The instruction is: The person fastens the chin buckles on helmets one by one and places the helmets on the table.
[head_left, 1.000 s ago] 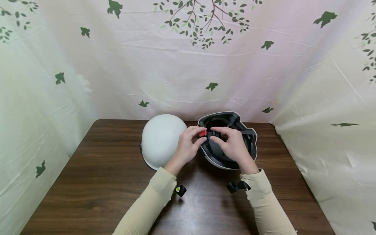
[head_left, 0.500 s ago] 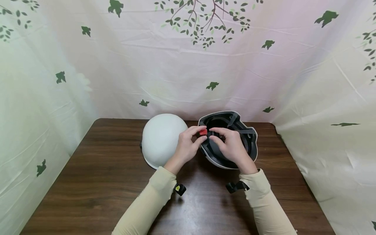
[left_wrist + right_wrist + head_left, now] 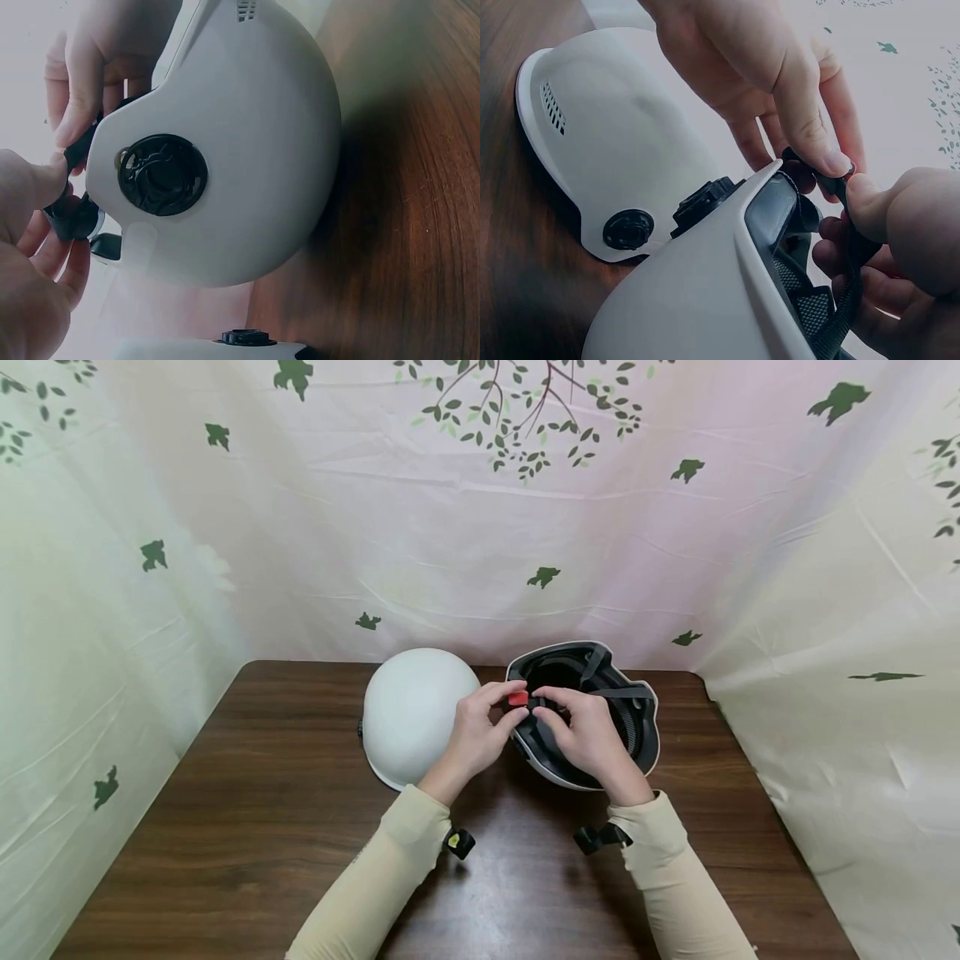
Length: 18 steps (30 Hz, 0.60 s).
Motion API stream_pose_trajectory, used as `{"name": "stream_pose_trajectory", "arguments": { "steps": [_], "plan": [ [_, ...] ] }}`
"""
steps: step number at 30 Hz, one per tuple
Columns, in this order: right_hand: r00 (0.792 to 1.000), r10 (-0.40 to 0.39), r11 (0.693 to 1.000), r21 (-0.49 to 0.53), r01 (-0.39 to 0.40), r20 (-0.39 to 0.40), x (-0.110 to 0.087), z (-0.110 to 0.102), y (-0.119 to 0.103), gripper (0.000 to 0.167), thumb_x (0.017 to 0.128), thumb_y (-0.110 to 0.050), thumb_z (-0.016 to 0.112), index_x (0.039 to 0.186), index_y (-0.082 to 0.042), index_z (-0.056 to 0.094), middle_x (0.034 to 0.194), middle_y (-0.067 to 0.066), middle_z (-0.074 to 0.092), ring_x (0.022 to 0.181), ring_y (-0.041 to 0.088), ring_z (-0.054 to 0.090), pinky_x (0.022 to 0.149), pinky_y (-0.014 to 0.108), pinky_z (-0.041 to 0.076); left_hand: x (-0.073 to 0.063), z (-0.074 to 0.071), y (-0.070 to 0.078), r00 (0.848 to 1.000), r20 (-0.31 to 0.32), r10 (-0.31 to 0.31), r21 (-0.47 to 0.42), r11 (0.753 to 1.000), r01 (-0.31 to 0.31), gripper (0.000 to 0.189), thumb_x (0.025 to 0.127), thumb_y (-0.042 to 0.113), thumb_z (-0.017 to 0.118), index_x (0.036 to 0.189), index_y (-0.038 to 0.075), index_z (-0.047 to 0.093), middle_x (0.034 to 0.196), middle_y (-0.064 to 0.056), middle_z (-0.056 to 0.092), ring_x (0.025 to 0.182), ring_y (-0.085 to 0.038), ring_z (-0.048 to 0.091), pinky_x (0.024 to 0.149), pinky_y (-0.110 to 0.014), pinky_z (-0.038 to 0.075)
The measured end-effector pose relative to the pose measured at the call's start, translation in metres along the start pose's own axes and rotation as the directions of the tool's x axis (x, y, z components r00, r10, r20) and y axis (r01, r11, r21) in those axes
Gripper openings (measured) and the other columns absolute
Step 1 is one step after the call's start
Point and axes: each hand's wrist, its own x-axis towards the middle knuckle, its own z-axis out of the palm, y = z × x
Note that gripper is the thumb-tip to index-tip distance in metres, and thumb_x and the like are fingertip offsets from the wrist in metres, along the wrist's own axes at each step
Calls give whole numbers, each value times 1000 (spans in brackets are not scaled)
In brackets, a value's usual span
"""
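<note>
An upturned white helmet [image 3: 577,777] with a black padded lining lies at the table's back right. Above its opening, my left hand [image 3: 477,727] pinches a chin-strap buckle with a red part [image 3: 517,699] between thumb and fingers. Just to the right, my right hand [image 3: 588,735] pinches the black end of the chin strap, its fingertips almost meeting the left ones. The black webbing [image 3: 846,307] runs from the right hand down into the helmet in the right wrist view. Fingers partly cover the buckle, so whether its halves are joined cannot be told.
A second white helmet [image 3: 416,718] sits dome up at the left, close beside the upturned one. A round black knob [image 3: 163,176] is on the upturned helmet's side. The brown wooden table [image 3: 247,818] ends at a hanging patterned cloth [image 3: 450,543].
My right hand has shifted slightly left toward the left hand, narrowing the gap between the fingertips. The strap on the right shows more of its length. The left hand has hardly moved.
</note>
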Motion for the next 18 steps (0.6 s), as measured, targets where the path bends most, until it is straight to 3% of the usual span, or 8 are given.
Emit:
{"name": "stream_pose_trajectory", "arguments": {
  "steps": [6, 18],
  "plan": [
    [1000, -21, 1000, -8, 20, -12, -1, 1, 1, 22, 95, -9, 79, 115, -1, 77, 111, 13, 78, 88, 22, 72, 75, 43, 59, -1, 0, 0, 1000, -3, 6, -19, 1000, -6, 37, 89, 0, 82, 125, 1, 74, 116, -16, 74, 103, -28, 71, 85, -48, 62],
    [999, -49, 999, -19, 48, -12, 0, 3, 2, 22, 94, -10, 79, 114, 0, 77, 110, 13, 78, 96, 25, 75, 81, 44, 60, 0, 1, -1, 1000, -2, 9, 6, 1000, -9, 34, 88, 0, 83, 121, 2, 75, 114, -14, 75, 100, -23, 72, 83, -36, 62]
  ]
}}
